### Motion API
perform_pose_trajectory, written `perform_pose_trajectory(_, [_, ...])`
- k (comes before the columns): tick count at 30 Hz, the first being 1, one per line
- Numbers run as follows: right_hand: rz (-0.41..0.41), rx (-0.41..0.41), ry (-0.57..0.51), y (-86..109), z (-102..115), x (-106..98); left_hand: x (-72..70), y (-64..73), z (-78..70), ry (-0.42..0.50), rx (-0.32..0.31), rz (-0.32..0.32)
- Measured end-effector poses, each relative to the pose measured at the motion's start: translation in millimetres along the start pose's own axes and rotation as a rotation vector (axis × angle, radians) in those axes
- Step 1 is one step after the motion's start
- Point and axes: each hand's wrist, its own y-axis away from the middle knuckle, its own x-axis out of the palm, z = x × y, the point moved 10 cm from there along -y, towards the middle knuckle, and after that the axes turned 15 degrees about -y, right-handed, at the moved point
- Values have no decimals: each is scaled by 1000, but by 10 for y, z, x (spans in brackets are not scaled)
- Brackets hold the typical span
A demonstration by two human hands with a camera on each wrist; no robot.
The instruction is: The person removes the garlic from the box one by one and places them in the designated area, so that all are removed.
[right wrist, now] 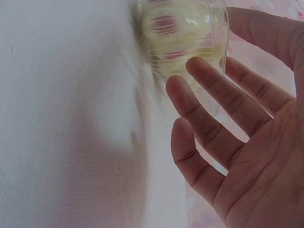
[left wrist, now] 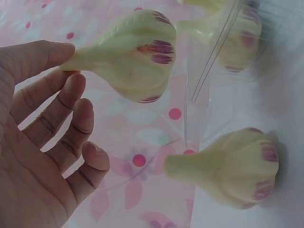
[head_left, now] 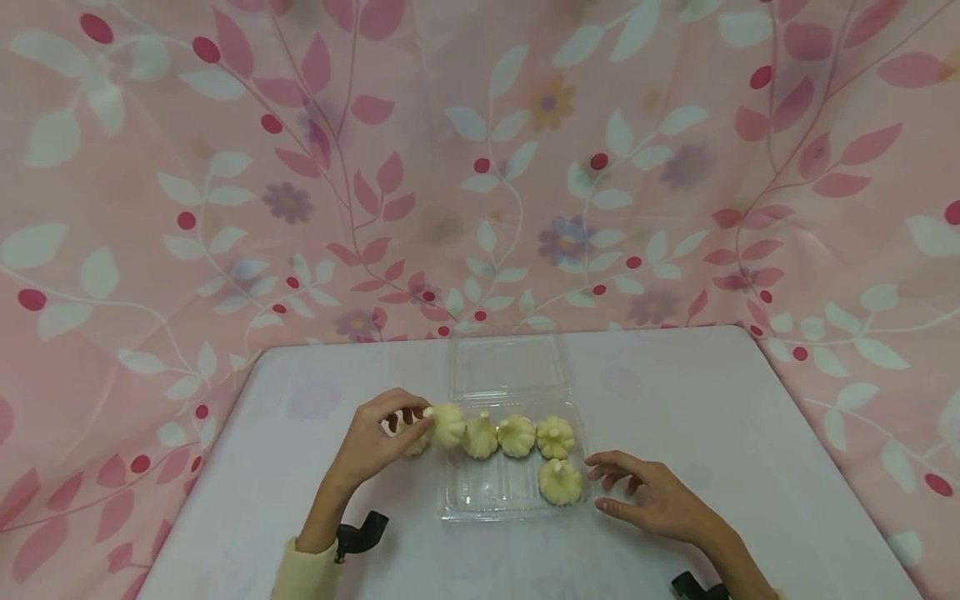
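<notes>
My left hand [head_left: 384,437] pinches a pale garlic bulb [head_left: 447,426] by its stem, thumb against forefinger, at the left end of a clear plastic box [head_left: 495,498]. In the left wrist view, purple streaks mark the base of this held bulb [left wrist: 135,57]. Another garlic bulb [left wrist: 228,171] sits on the table outside the box, partly hidden by the left hand in the head view. Several garlic bulbs [head_left: 517,437] stand in the box, along its back and right side. Beside the box's right wall, my right hand [head_left: 652,498] holds nothing, its fingers loosely bent.
The box's clear lid [head_left: 510,367] lies folded back toward the rear edge of the white table [head_left: 660,383]. Behind the table hangs a pink floral cloth [head_left: 420,167]. Each wrist wears a black device [head_left: 362,533].
</notes>
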Motion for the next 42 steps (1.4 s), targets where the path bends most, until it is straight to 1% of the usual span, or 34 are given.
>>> perform_pose_trajectory(4, [-5,-4,8,3,-5,-4,-68,10,46,-24,-24,-13])
perform_pose_trajectory(10, [-4,-2,2,5,-6,-2,-173,22,62,-65,-47,-35])
perform_pose_trajectory(13, [-2,-4,1,3,-3,2,-212,33,97,-80,-65,-45])
perform_pose_trajectory(15, [-2,-9,0,2,1,5,-229,49,145,-90,-74,-54])
perform_pose_trajectory(17, [-3,-17,-1,2,5,5,-239,74,223,-95,-84,-64])
perform_pose_trajectory(21, [-5,-28,-5,3,10,4,-247,151,446,-119,-89,-84])
perform_pose_trajectory(23, [-6,-29,-5,3,10,3,-255,187,559,-128,-101,-83])
perform_pose_trajectory(26, [-6,-27,-5,4,9,3,-291,222,673,-135,-120,-79])
perform_pose_trajectory(32, [-4,-25,-4,5,16,3,-413,264,784,-140,-163,-97])
perform_pose_trajectory(36, [-2,-29,-1,6,21,2,-476,288,844,-164,-189,-109])
perform_pose_trajectory(39, [-3,-24,1,5,16,1,-506,306,875,-174,-188,-121])
perform_pose_trajectory(42, [-6,-21,-1,5,12,0,-530,316,873,-181,-188,-129])
